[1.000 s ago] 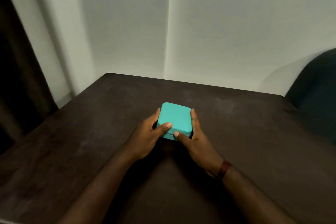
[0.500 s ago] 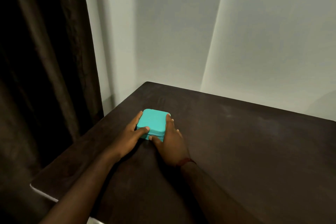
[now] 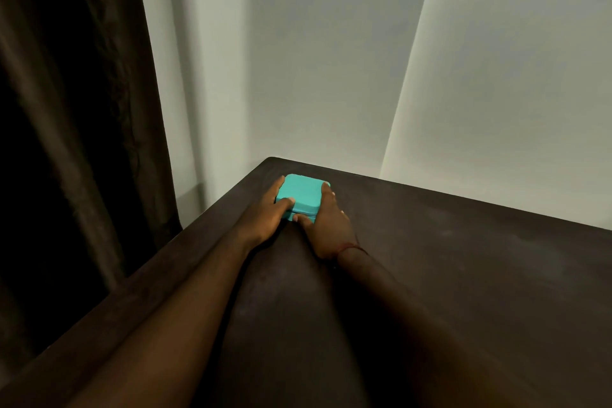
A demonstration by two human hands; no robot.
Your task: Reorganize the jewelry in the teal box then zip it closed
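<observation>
Pale, smooth wall point(image 3: 331, 60) across the far side, meeting in a corner, with a softer lit band down its right part. Dark brown curtain point(image 3: 66, 109) on the left, heavy cloth hanging in long vertical folds. Dark brown table point(image 3: 463, 275) filling the near and right of the view, matte with a faintly mottled surface, its far left corner rounded.

Two bare forearms reaching from the near edge toward that far left corner. Thin reddish band point(image 3: 351, 247) around the right wrist.

Teal box point(image 3: 299, 192) resting on the table close to the far left corner: small, squarish, corners rounded, top flat and matte, lid down. A darker seam line around the near side, probably the zip track; no zip pull visible, so impossible to say whether zipped or not. No jewelry in sight.

Left hand point(image 3: 265, 219) cupped against the left side, thumb laid over the near top edge, fingers curled along the far left side. Right hand point(image 3: 328, 222) pressed against the right side, thumb tip on the near seam, fingers extended along the right edge. Both gripping the box between them.

Seemingly the very start of the task: box held steady, not yet opened. Next move likely needs one hand to brace the base while the other finds the zip pull, runs it round the corners, then lifts the lid.
</observation>
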